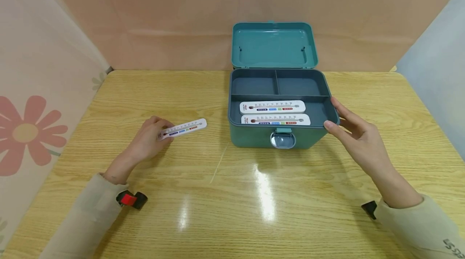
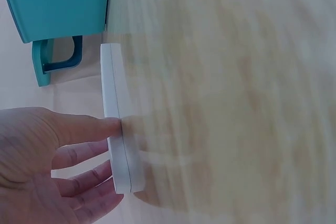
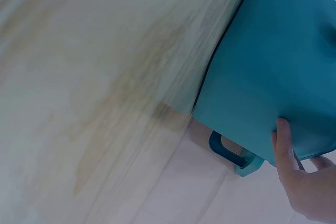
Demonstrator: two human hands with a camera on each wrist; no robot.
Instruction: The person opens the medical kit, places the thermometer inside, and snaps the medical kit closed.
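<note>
My left hand (image 1: 149, 140) pinches a white thermometer (image 1: 187, 127) by its left end, thumb on one side and fingers on the other, close over the table. Its printed scale and coloured bars face up. To its right stands a teal storage box (image 1: 241, 137) with its lid (image 1: 274, 47) raised. In the box's front compartment two similar thermometers (image 1: 272, 107) lie one before the other, lengthwise. My right hand (image 1: 363, 142) holds the box's front right corner, thumb at the front and fingers along the right side. The right wrist view shows a fingertip (image 3: 284, 127) against the outer wall.
A grey divider (image 1: 277, 83) splits the rear of the box's tray into two compartments. The looped latch (image 1: 282, 140) hangs at the box front. All stands on a glossy wooden table (image 1: 232, 206), with a plain pinkish backdrop (image 1: 163, 16) behind.
</note>
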